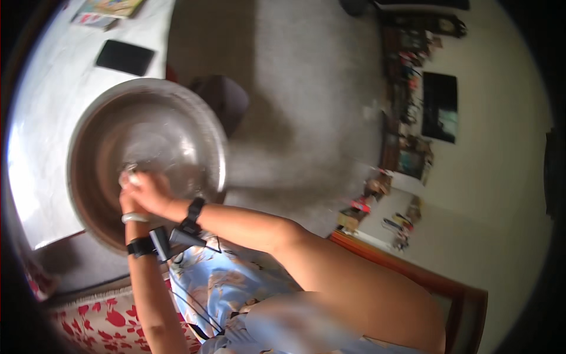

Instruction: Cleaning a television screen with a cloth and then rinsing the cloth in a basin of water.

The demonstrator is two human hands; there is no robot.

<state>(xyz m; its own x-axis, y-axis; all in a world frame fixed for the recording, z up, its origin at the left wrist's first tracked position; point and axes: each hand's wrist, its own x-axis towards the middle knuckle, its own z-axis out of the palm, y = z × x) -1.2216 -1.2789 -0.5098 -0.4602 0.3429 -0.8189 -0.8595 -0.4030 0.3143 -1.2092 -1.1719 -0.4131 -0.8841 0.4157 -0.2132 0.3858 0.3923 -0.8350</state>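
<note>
Both of my hands are pressed together low inside a large round metal basin (146,119), which holds what looks like water. My left hand (129,199), with a pale bangle at the wrist, is on the left side of the pair. Across it from the right lies my right hand (152,190), its fingers overlapping the left ones. Something pale or wet shows at the fingertips, too blurred to name. Black bands with small dark devices (188,232) are strapped round both wrists, outside the basin's rim or over it.
The basin stands at the edge of a white table (44,146), which also bears a black tablet-like slab (125,57) and some booklets (106,11). A dark rounded stool or seat (225,101) is beyond the basin. Floral cloth (101,321) covers the seat at the lower left.
</note>
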